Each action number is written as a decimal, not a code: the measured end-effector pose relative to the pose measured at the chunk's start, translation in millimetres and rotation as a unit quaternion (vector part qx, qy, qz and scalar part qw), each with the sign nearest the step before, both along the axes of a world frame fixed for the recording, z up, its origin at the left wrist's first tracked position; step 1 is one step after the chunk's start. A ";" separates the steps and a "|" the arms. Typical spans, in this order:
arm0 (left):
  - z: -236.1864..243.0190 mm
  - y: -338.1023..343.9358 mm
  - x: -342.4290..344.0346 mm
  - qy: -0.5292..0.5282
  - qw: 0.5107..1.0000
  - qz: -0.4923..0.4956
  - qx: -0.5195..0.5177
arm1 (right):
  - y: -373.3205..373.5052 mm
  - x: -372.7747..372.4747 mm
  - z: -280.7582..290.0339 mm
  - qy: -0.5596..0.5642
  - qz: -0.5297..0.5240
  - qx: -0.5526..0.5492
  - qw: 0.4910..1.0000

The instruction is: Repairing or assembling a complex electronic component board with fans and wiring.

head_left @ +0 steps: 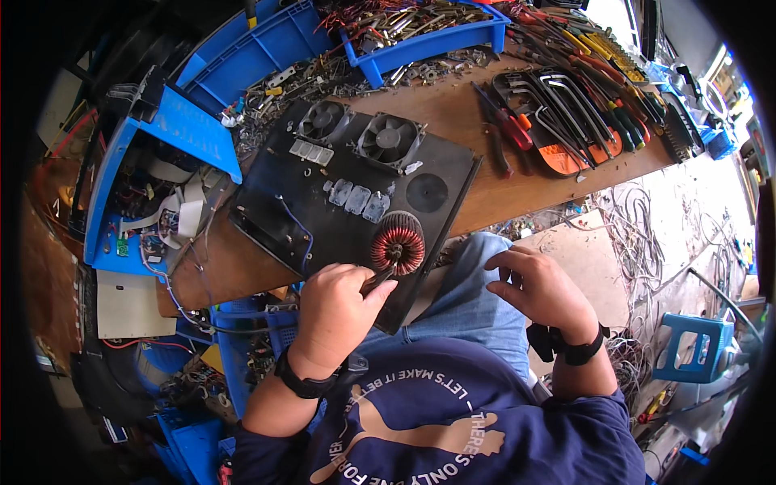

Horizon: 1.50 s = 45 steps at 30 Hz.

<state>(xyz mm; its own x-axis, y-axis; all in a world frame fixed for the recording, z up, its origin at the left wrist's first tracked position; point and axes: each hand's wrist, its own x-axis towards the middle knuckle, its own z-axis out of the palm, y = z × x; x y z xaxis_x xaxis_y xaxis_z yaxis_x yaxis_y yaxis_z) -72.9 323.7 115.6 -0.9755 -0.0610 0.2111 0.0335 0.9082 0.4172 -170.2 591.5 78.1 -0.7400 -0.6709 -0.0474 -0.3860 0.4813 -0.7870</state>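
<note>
My left hand is closed at the near edge of a black panel. Between its thumb and fingers is a small dark tool, mostly hidden, whose tip reaches the centre of a round copper-wound coil on the panel. Two black fans sit toward the panel's far edge, with pale grey pads between them and the coil. A thin blue wire curves up from the panel at the left. My right hand hangs over my thigh with loosely bent fingers apart, holding nothing.
Pliers and screwdrivers, then a hex key set, lie right of the panel on the wooden table. A blue open casing stands at left. Blue bins of screws line the back. A blue stool and tangled cables lie right.
</note>
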 end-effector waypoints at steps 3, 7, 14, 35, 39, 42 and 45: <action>-2.4 0.3 1.6 0.004 1.000 0.009 0.009 | -4.8 0.9 2.8 0.006 0.004 0.014 1.000; -1.2 -0.1 -0.7 0.004 1.000 0.004 0.013 | -9.2 1.1 5.5 0.001 0.003 0.024 1.000; -3.9 -2.5 -0.6 0.006 1.000 0.006 0.020 | -12.8 2.1 4.7 0.007 0.011 0.029 0.999; 3.8 -5.5 -13.3 -0.060 0.995 0.037 0.070 | 45.1 6.8 3.9 0.004 -0.033 0.024 0.999; 3.3 -3.3 -14.2 -0.077 0.993 0.061 0.069 | 83.8 -25.7 -34.7 -0.033 -0.130 0.001 0.991; -0.4 -6.2 -16.8 -0.079 0.992 0.070 0.070 | 122.2 -63.7 -93.0 -0.065 -0.163 0.003 0.985; 0.3 -14.8 -16.5 -0.115 0.984 0.121 0.069 | 150.1 -108.6 -151.0 -0.209 -0.198 0.021 0.958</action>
<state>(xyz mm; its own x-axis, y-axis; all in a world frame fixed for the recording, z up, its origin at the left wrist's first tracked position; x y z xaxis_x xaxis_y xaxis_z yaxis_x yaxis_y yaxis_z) -89.4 308.9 115.9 -0.9498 -0.3102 -0.0397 -0.2865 0.8123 0.5080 -278.8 741.6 -72.9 -0.8463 -0.3337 -0.4152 0.1772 0.5587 -0.8102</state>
